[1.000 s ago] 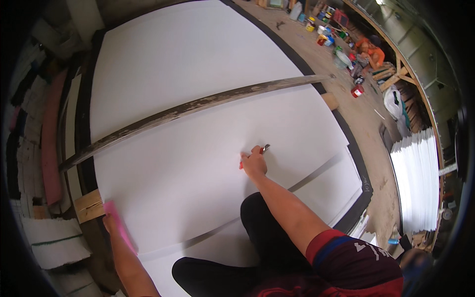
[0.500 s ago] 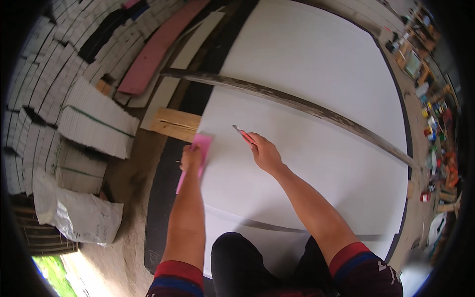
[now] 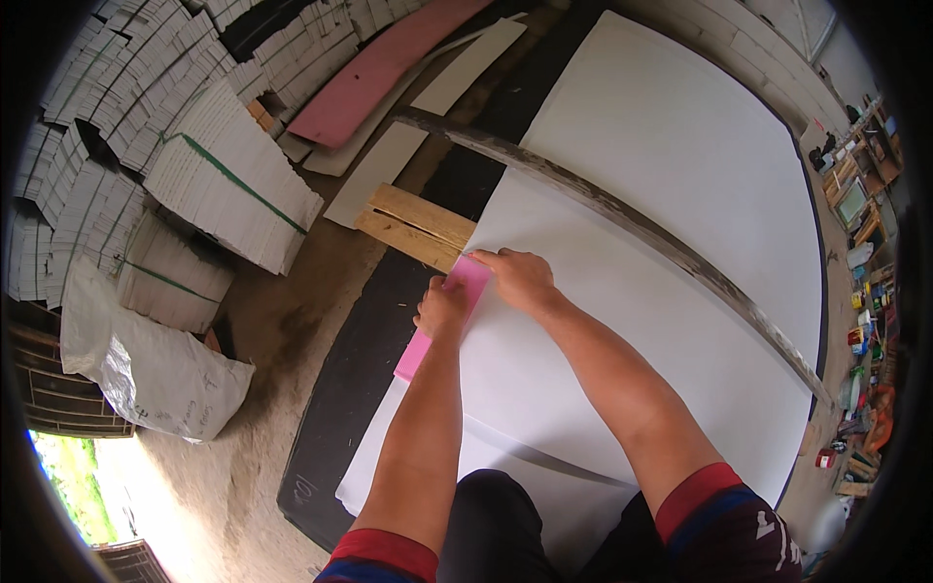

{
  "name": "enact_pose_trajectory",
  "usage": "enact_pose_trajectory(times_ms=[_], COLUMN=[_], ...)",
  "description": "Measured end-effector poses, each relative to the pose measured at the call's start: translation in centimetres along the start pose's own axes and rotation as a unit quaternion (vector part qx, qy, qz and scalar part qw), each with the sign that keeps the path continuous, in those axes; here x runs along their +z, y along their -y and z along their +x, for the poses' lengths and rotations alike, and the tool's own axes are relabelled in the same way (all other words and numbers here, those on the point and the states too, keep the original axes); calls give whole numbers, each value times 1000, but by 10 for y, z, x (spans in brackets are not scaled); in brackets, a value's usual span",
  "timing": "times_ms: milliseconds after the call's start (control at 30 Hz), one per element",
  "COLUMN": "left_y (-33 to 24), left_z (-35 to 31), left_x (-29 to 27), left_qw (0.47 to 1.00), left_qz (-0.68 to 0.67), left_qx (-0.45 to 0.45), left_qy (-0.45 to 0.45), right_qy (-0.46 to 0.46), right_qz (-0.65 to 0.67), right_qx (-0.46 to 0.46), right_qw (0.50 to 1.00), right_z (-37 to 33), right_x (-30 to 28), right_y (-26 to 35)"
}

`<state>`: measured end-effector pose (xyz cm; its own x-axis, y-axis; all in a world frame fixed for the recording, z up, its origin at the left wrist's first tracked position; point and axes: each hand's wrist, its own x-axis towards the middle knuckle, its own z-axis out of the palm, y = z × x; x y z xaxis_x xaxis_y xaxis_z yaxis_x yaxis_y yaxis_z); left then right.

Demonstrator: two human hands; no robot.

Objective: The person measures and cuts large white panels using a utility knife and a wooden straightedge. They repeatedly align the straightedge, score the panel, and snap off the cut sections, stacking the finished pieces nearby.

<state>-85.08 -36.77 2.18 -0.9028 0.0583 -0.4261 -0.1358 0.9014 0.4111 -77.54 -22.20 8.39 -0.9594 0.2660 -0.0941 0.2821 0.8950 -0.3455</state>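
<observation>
My left hand (image 3: 444, 309) is closed on a pink straight-edged block (image 3: 473, 273), pressing it along the left edge of a large white sheet (image 3: 593, 360). At the far end of this block my right hand (image 3: 523, 280) is curled, its fingertips at the sheet's edge. The red-handled utility knife seen in it half a second ago is now hidden by the fingers. Just beyond the block, two light wooden slats (image 3: 416, 225) stick out to the left from the sheet's edge.
A long dark wooden strip (image 3: 622, 216) lies across the sheet. Black material (image 3: 340, 428) shows beneath its left side. At left stand strapped stacks of white boards (image 3: 228, 170) and a white sack (image 3: 155, 369). Tools and containers (image 3: 860, 330) line the right side.
My right hand has moved left and nearer, from above the sheet to the far end of the pink block. My left hand still holds the block. The whole view has turned and shifted.
</observation>
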Motion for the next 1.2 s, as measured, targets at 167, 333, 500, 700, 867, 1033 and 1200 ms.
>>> enact_pose_trajectory(times_ms=[167,333,500,700,867,1033,1200], left_y=[1,1,1,3,15,45,53], left_z=[1,0,0,2,5,-42,-115], left_x=[1,2,2,3,12,40,61], left_qw=[1000,1000,1000,1000,998,971,938], left_qz=[-3,-5,-4,-19,-36,36,126], left_qx=[5,6,1,10,40,187,305], left_qy=[-4,-14,-10,-19,-27,-146,-107], right_qy=[7,-3,-20,14,2,-100,-76], right_qz=[-11,-12,-36,-63,-40,105,293], right_qx=[10,-13,-30,-8,17,198,283], right_qw=[1000,1000,999,998,999,969,910], right_z=[1,5,11,9,-12,-85,-161], right_x=[5,11,19,13,2,-16,-22], right_y=[0,-3,0,6,-5,-66,-101])
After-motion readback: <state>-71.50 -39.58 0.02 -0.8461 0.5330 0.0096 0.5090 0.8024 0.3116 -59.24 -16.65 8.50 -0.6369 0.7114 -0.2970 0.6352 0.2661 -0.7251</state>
